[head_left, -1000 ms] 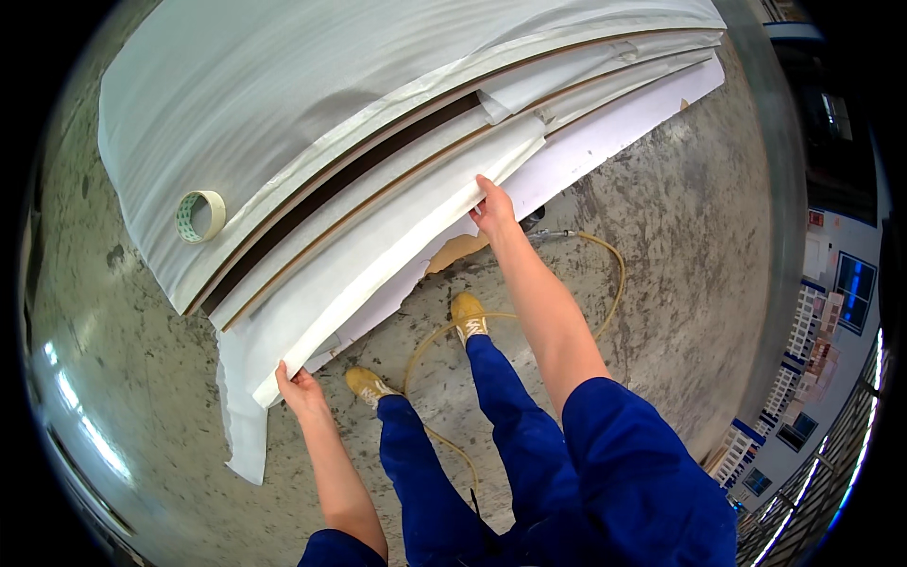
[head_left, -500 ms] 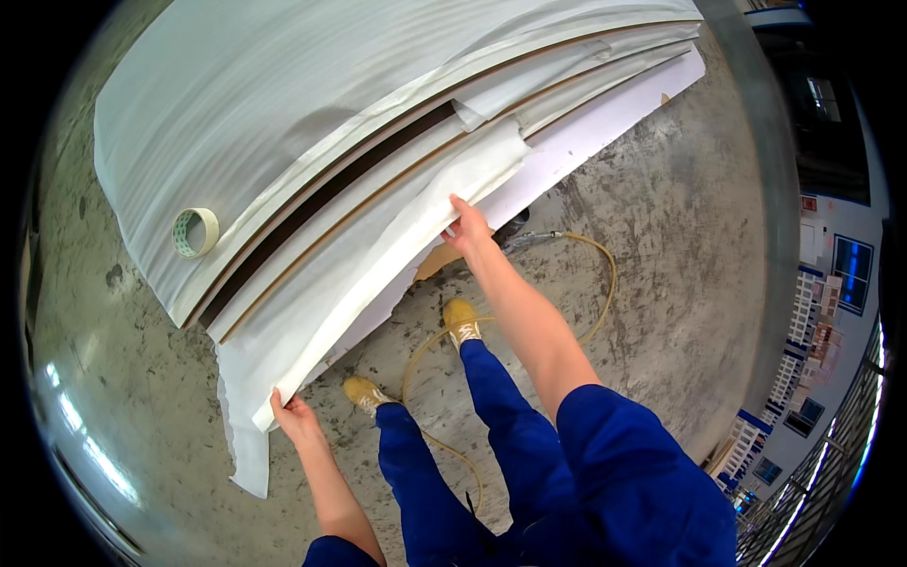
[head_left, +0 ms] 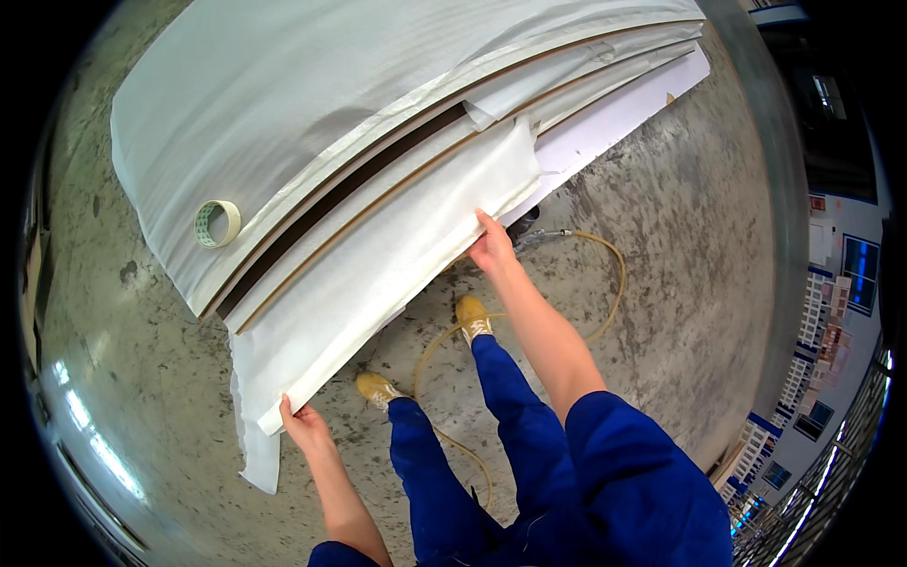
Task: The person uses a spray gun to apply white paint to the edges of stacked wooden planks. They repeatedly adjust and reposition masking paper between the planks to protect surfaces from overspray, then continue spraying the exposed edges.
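Observation:
A thin white packing sheet (head_left: pixel 397 248) hangs over the near side of a stack of boards, its near edge folded into a narrow strip. My left hand (head_left: pixel 304 425) pinches that edge at its lower left corner. Farther right along the same edge, my right hand (head_left: pixel 491 246) grips it between thumb and fingers. The sheet stretches fairly flat between the two hands. Brown-edged boards (head_left: pixel 354 198) show behind it, with a dark gap between layers. Under the sheet, a pale lilac board (head_left: pixel 619 123) sticks out at the right.
A roll of masking tape (head_left: pixel 217 224) rests on the large white-wrapped top panel (head_left: pixel 255 104). A yellowish hose (head_left: pixel 619 274) with a metal fitting loops over the stained concrete floor (head_left: pixel 680 312) around my feet. A loose strip of sheet hangs at the stack's left corner.
The sheet's near edge has come toward me and lies flatter, its folded strip narrower. It covers more of the lilac board. Both hands still hold the edge.

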Tool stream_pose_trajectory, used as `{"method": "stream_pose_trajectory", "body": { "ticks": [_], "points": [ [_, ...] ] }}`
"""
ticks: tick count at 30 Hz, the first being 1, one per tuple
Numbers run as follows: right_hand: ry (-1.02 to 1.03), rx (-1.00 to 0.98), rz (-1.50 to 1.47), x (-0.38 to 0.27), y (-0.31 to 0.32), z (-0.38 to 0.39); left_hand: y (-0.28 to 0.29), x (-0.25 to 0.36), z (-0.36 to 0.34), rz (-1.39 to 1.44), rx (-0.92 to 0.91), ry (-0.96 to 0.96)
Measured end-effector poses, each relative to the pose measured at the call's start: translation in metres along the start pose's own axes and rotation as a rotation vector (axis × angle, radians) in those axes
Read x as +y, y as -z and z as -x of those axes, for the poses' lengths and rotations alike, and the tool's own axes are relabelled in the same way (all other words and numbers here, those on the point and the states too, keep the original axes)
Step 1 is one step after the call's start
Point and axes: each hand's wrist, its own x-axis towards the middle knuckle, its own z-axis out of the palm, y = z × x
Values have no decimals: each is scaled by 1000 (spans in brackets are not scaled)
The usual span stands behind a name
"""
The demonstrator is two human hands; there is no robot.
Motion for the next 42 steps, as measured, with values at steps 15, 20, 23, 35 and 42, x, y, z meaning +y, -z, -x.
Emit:
{"method": "stream_pose_trajectory", "body": {
  "ticks": [15, 20, 23, 35, 42],
  "points": [
    [55, 63, -119, 6, 32, 21, -8, 13, 20, -86, -1, 10],
    [139, 162, 1, -11, 36, 44, 10, 6, 17, -83, 33, 39],
    [191, 193, 130, -20, 40, 44, 19, -4, 20, -87, 44, 54],
    [238, 350, 407, -10, 73, 43, 67, -52, 6, -221, 213, 115],
    [160, 424, 441, 53, 145, 102, 112, -33, -40, -299, 237, 106]
  ]
}}
